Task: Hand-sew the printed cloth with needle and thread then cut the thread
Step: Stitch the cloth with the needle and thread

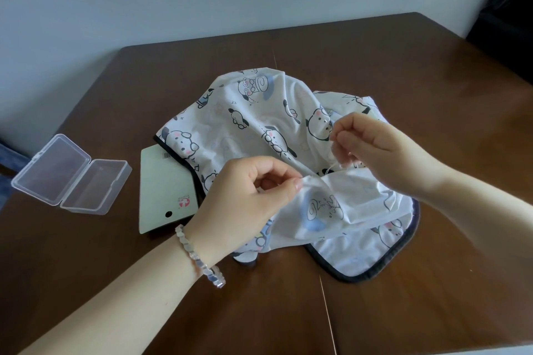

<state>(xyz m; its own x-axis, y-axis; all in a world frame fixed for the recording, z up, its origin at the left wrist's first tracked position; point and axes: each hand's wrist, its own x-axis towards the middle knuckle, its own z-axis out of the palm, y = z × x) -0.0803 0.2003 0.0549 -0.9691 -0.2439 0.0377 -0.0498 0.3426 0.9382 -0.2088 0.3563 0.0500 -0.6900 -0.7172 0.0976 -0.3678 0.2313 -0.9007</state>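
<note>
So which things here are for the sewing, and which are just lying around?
For the sewing:
printed cloth, a fold pinched by the left hand
white thread, pinched by the right hand

Just lying about:
open clear plastic box, untouched on the table
pale green card, partly under the cloth
</note>
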